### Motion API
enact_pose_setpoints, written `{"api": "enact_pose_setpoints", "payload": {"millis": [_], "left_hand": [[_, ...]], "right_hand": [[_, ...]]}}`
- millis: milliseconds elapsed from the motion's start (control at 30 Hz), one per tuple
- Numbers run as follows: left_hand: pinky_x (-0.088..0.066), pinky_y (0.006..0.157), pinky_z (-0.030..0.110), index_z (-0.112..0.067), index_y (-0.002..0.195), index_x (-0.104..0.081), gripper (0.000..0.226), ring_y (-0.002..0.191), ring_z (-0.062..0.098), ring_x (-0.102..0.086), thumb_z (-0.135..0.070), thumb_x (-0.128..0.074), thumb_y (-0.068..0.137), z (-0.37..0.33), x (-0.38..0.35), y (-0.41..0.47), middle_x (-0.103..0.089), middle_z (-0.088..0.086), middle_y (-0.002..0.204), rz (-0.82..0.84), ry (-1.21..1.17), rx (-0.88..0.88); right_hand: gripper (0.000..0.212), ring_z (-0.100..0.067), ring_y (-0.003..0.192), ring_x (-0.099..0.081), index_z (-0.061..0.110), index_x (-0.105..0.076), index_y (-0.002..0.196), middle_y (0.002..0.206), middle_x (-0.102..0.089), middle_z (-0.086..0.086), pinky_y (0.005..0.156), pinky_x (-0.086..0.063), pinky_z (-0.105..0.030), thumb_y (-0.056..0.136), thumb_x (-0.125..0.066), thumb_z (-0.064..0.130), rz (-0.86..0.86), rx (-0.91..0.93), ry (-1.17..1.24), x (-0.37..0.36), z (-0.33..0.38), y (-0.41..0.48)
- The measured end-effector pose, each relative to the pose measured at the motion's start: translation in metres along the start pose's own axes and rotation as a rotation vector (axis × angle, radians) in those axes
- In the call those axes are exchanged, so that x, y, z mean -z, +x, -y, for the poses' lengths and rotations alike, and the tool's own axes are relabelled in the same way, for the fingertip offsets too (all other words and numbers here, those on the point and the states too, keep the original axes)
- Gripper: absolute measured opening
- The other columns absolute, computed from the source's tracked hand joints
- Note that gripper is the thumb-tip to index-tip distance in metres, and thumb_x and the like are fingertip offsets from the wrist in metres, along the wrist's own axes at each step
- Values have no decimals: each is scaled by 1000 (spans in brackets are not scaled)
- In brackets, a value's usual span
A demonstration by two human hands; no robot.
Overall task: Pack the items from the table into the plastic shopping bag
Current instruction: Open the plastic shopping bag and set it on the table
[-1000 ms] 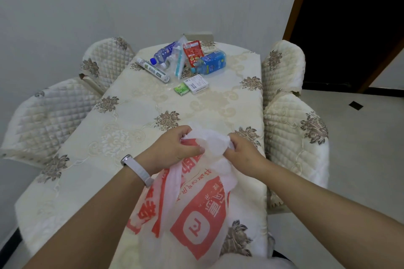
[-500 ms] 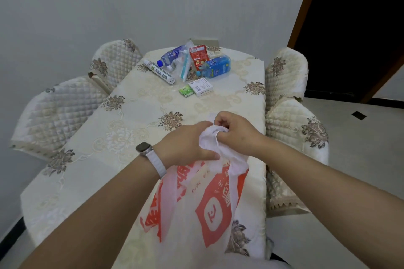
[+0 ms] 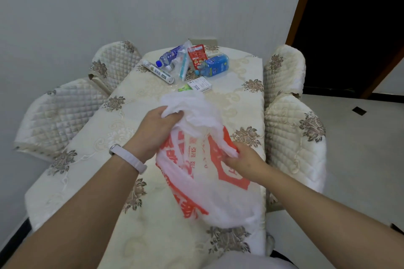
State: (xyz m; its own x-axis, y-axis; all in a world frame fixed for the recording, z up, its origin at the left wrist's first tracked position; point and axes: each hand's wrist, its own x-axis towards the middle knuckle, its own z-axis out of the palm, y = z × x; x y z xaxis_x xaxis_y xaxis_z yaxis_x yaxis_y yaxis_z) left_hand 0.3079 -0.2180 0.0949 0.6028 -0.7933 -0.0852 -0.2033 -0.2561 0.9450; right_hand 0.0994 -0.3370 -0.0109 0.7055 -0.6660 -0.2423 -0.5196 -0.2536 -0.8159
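My left hand (image 3: 157,129) curls round the bunched top of the bag (image 3: 209,192), my right hand (image 3: 242,159) pinches its right edge, and it lies on the near table (image 3: 91,177) — I'd tease the two layers apart so the mouth faces the items (image 3: 196,57) at the far end. A moment ago both hands met at the top; now the right sits lower.

plastic bag (image 3: 203,183) on near table (image 3: 87,159), items (image 3: 192,65) clustered far end, chairs (image 3: 293,142) either side
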Motion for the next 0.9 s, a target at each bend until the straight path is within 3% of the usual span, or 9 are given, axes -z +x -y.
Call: {"api": "enact_pose_setpoints", "payload": {"millis": [67, 167, 333, 433, 533, 633, 733, 833, 900], "left_hand": [[-56, 72, 44, -10, 95, -72, 17, 77, 35, -71, -24, -63, 93, 9, 12, -4, -75, 14, 87, -80, -44, 48], [-56, 69, 50, -1, 95, -68, 29, 73, 37, -68, -29, -60, 91, 33, 35, -13, -71, 22, 87, -191, 80, 96], [-38, 54, 31, 2, 78, -57, 26, 58, 26, -53, -20, -55, 92, 76, 67, -32, -56, 19, 66, -301, 324, 229], [-35, 52, 30, 3, 82, -60, 29, 62, 30, -58, -23, -57, 94, 94, 69, -45, -60, 11, 67, -219, 547, 261], [-42, 64, 35, -8, 102, -58, 29, 91, 33, -62, -33, -63, 89, 105, 61, -59, -64, 10, 96, -59, 777, 301], [-42, 103, 44, -21, 149, -30, 94, 132, 30, -42, -56, -74, 74, 103, 45, -69, -40, 9, 146, 37, 1018, 141], [-25, 118, 43, -25, 157, -9, 113, 148, 25, -20, -67, -70, 71, 95, 10, -63, -18, 7, 162, 135, 1089, -99], [-37, 108, 42, -23, 152, -24, 94, 139, 26, -37, -67, -63, 79, 103, -23, -37, -35, 7, 154, 173, 1139, -114], [-46, 82, 37, -21, 124, -54, 48, 111, 28, -57, -56, -54, 91, 111, -33, -18, -59, 5, 120, 129, 1134, -139]], "right_hand": [[8, -11, 57, -50, 19, -55, 81, 69, -57, 5, 54, -39, -27, 84, -59, 12, -64, 3, -33, 2, 3, 5], [9, -17, 70, -60, 19, -59, 82, 74, -62, 3, 64, -47, -34, 81, -58, 11, -157, 50, -123, 16, 14, 8], [5, -16, 66, -63, 21, -61, 91, 77, -66, 5, 58, -50, -33, 87, -61, 20, -124, 44, -448, 57, 22, 11], [12, -20, 73, -59, 18, -61, 98, 88, -64, -1, 60, -47, -34, 88, -56, 22, -114, 120, -711, 65, 21, 22], [10, -22, 79, -57, 17, -60, 95, 91, -58, -1, 55, -35, -31, 89, -55, 22, -26, 191, -772, 51, 19, 32], [15, -22, 83, -56, 17, -60, 100, 94, -53, 0, 60, -40, -33, 89, -58, 27, 28, 240, -773, 35, 15, 36], [20, -22, 87, -56, 19, -59, 105, 98, -52, 2, 68, -46, -37, 89, -58, 29, -29, 214, -730, 26, 13, 37], [30, -23, 97, -57, 20, -58, 115, 106, -54, 2, 76, -48, -38, 87, -58, 32, -94, 177, -692, 22, 16, 34], [48, -22, 110, -55, 22, -51, 128, 119, -53, 1, 84, -48, -38, 85, -61, 41, -141, 120, -625, 18, 16, 28]]}}
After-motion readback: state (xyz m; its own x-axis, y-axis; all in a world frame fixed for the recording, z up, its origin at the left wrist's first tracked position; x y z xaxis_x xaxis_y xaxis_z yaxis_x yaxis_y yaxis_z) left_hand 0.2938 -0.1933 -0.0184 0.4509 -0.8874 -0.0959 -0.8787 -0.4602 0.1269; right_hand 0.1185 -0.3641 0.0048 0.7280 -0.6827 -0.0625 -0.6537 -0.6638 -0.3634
